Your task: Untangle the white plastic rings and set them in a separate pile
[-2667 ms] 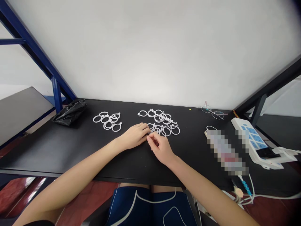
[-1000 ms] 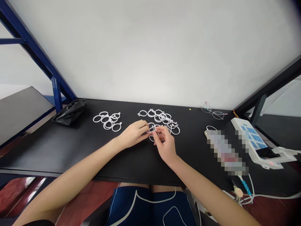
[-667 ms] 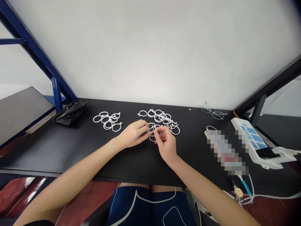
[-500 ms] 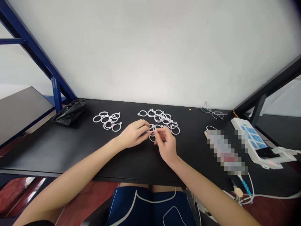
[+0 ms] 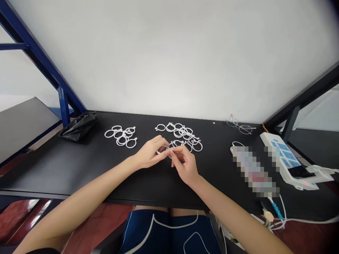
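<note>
White round plastic-looking ring point(image 5: 166, 146) pinched between fingertips of my left hand point(image 5: 151, 153) and right hand point(image 5: 185, 165), between the black desk's point(image 5: 148, 187) front and back edges; slackened grip could drop it among loose white rings point(image 5: 182, 133).

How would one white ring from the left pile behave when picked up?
The white rings have thin bands, so each is probably light. Their outlines show no kinks, suggesting stiffness. Several overlap, so lifting one may drag neighbours.

Rings point(image 5: 182, 132) on the table point(image 5: 156, 183) between bag point(image 5: 79, 127), left, and power strip point(image 5: 287, 155), right.
</note>
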The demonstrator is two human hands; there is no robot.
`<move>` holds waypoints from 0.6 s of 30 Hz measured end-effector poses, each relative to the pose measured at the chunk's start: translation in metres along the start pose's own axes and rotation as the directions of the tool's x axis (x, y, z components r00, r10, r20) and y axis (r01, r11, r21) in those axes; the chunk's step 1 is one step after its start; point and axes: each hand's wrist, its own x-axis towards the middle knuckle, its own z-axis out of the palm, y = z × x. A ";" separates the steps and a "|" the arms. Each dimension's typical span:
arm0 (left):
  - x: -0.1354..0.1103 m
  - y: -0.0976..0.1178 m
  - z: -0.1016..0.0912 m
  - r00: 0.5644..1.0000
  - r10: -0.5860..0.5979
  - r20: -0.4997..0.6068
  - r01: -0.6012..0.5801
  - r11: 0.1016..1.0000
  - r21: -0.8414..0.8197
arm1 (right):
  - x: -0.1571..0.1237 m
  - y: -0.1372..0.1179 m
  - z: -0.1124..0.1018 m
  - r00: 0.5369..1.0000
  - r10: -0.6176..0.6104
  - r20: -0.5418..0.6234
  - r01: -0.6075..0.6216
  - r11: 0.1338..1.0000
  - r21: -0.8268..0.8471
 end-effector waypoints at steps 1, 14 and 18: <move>0.000 0.000 0.001 0.999 -0.035 -0.002 0.035 0.998 -0.046 | 0.000 -0.001 0.000 1.000 -0.009 0.002 0.009 1.000 -0.016; 0.004 0.004 -0.002 0.973 -0.220 0.076 0.233 0.925 -0.301 | -0.003 0.001 -0.003 0.974 0.008 0.227 -0.011 1.000 0.009; 0.004 0.002 -0.002 0.970 -0.223 0.099 0.243 0.921 -0.305 | -0.003 0.002 -0.002 0.967 0.024 0.253 -0.023 1.000 -0.008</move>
